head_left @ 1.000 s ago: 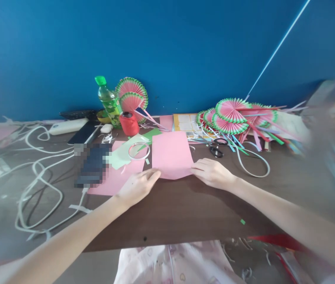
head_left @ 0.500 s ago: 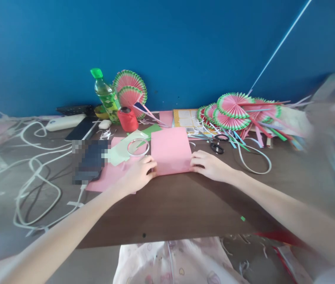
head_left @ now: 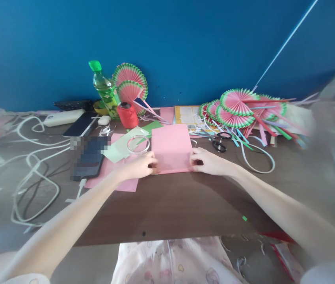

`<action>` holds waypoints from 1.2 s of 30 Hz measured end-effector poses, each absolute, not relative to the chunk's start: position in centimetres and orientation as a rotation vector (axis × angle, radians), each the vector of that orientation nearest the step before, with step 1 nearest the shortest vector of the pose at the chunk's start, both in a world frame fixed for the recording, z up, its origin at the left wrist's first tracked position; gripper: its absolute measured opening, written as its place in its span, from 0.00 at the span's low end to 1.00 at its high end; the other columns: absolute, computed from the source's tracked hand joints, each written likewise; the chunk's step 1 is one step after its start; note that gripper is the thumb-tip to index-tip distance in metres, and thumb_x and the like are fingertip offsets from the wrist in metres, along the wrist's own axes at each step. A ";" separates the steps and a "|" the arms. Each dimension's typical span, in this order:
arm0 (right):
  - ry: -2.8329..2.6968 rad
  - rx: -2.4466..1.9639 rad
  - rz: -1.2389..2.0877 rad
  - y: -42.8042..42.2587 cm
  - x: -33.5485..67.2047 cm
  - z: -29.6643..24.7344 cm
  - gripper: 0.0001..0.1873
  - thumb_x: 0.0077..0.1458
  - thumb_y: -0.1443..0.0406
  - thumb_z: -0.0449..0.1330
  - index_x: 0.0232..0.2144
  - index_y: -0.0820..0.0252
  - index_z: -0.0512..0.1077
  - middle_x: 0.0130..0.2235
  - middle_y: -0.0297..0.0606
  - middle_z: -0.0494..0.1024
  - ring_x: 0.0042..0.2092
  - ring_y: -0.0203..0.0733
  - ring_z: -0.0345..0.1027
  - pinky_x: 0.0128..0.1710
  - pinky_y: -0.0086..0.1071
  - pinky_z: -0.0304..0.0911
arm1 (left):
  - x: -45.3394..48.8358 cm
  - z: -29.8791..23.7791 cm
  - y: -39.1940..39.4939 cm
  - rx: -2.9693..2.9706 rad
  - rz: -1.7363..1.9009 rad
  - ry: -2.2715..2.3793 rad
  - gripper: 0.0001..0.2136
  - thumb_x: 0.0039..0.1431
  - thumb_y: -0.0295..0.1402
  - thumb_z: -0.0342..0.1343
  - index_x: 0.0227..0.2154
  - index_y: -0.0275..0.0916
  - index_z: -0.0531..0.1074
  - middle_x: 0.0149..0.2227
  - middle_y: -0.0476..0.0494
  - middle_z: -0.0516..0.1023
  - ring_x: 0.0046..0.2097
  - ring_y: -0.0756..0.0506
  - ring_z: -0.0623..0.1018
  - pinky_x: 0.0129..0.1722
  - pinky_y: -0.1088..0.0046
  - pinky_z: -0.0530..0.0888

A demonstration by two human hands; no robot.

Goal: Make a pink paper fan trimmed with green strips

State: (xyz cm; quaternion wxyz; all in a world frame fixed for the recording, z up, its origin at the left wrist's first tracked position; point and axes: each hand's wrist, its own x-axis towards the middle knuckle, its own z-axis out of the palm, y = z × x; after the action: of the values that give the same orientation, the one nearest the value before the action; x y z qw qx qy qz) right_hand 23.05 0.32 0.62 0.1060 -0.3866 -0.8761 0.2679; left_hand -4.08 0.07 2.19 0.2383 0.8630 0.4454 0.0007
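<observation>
A pink sheet of paper lies on the brown table in front of me, with a narrow strip along its near edge that looks folded. My left hand pinches the near left corner, fingers curled. At the near right corner my right hand pinches the same edge between thumb and fingers. Beside my left hand a roll of clear tape rests on pale green paper, and more pink paper is spread beneath my left wrist.
Black-handled scissors lie right of the paper. Pleated pink-and-green paper fans are heaped at the back right. A green-capped bottle, red thread spool and paper fan stand at the back. A phone and white cables occupy the left.
Both hands stay at the near corners, and the folded strip along the near edge shows more clearly. My fingers have shifted slightly. The whole view has tilted a little.
</observation>
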 end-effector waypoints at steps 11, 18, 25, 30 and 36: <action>-2.648 -1.211 0.743 0.2 22.9 0.9 0.10 0.52 0.62 0.58 0.23 0.60 0.66 0.35 0.38 0.65 0.39 0.42 0.58 0.42 0.38 0.56 | -3.8 2.3 -0.1 2.364 -0.062 1.227 0.11 0.55 0.38 0.50 0.23 0.37 0.68 0.35 0.46 0.63 0.38 0.47 0.67 0.39 0.69 0.66; -2.616 -1.214 0.763 0.0 22.8 0.7 0.10 0.52 0.62 0.58 0.22 0.60 0.65 0.34 0.37 0.65 0.40 0.42 0.58 0.43 0.40 0.55 | -3.9 1.8 -0.2 2.412 -0.031 1.233 0.09 0.55 0.35 0.49 0.24 0.37 0.68 0.35 0.46 0.62 0.40 0.46 0.66 0.43 0.66 0.66; -2.598 -1.255 0.789 0.0 22.8 0.7 0.11 0.51 0.62 0.58 0.22 0.59 0.63 0.35 0.37 0.65 0.41 0.43 0.58 0.45 0.42 0.54 | -3.9 1.2 -0.5 2.442 -0.010 1.254 0.08 0.55 0.34 0.49 0.24 0.37 0.68 0.35 0.46 0.61 0.41 0.45 0.66 0.45 0.63 0.64; -2.585 -1.262 0.776 -0.1 22.8 0.4 0.13 0.51 0.61 0.58 0.21 0.59 0.60 0.34 0.36 0.64 0.41 0.43 0.58 0.45 0.44 0.55 | -3.9 1.2 -0.8 2.429 0.002 1.312 0.09 0.54 0.36 0.50 0.24 0.37 0.67 0.36 0.45 0.61 0.44 0.43 0.65 0.46 0.57 0.62; -2.523 -1.315 0.675 -0.3 22.9 0.2 0.12 0.48 0.60 0.60 0.26 0.58 0.60 0.37 0.37 0.62 0.42 0.44 0.57 0.47 0.45 0.55 | -3.8 1.1 -1.8 2.452 0.064 1.444 0.07 0.54 0.34 0.51 0.24 0.37 0.66 0.39 0.44 0.61 0.46 0.41 0.64 0.48 0.54 0.58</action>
State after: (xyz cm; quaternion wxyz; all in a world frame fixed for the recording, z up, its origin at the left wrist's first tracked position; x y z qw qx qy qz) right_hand 22.93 -0.29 0.16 0.1087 -0.4469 -0.8578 0.2295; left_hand -3.83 -1.76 1.12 0.1470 0.8521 0.5018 0.0223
